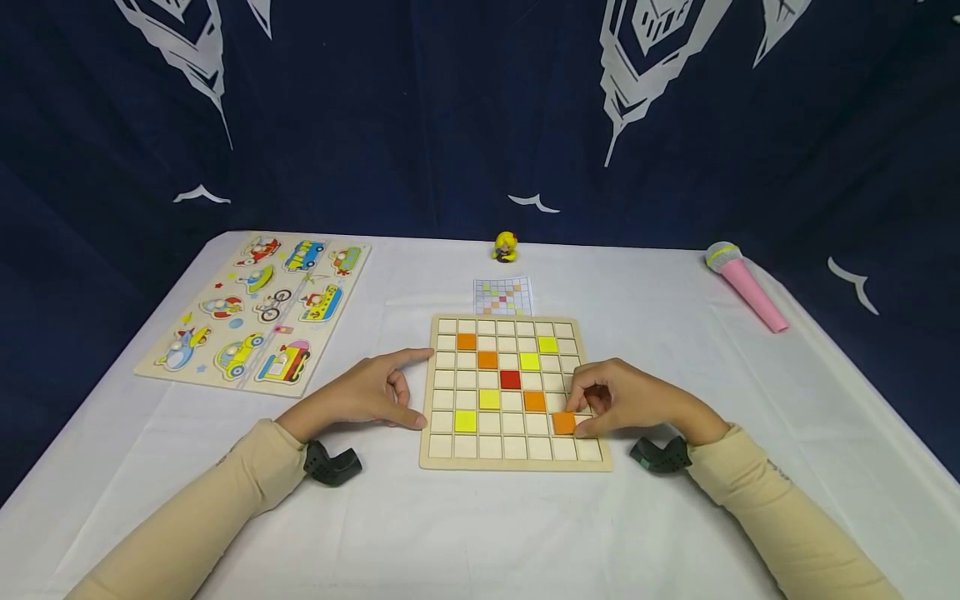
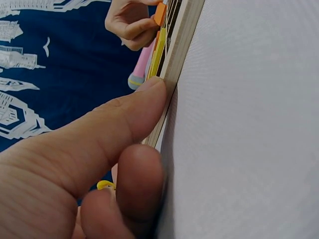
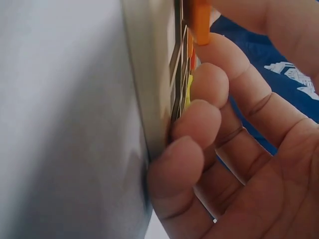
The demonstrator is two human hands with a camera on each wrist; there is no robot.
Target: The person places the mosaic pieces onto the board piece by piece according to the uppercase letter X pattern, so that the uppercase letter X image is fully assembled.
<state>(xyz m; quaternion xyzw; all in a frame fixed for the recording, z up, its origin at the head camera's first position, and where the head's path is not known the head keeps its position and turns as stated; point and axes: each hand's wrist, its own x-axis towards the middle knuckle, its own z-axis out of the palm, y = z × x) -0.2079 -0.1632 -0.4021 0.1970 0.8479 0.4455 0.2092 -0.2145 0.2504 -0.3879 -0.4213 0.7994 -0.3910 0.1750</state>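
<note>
A wooden grid board (image 1: 516, 465) lies flat on the white-covered table. My right hand (image 1: 630, 396) pinches an orange square tile (image 1: 564, 423) between thumb and fingers over the board's lower right part. In the right wrist view that same tile (image 3: 202, 22) appears at the fingertips, tilted against the grid. My left hand (image 1: 363, 390) touches the board's left edge with a straight index finger and thumb, its other fingers bent. A red tile (image 1: 510, 380) sits mid-board, with orange tiles (image 1: 487, 360) and several yellow tiles (image 1: 489, 400) along two crossing diagonals.
Behind the board lies a printed pattern card (image 1: 502, 297), with a small yellow-haired figurine (image 1: 506, 247) beyond it. A vehicle peg puzzle (image 1: 258, 312) lies at the left, a pink toy microphone (image 1: 750, 287) at the back right. A dark patterned curtain (image 1: 420, 117) hangs behind.
</note>
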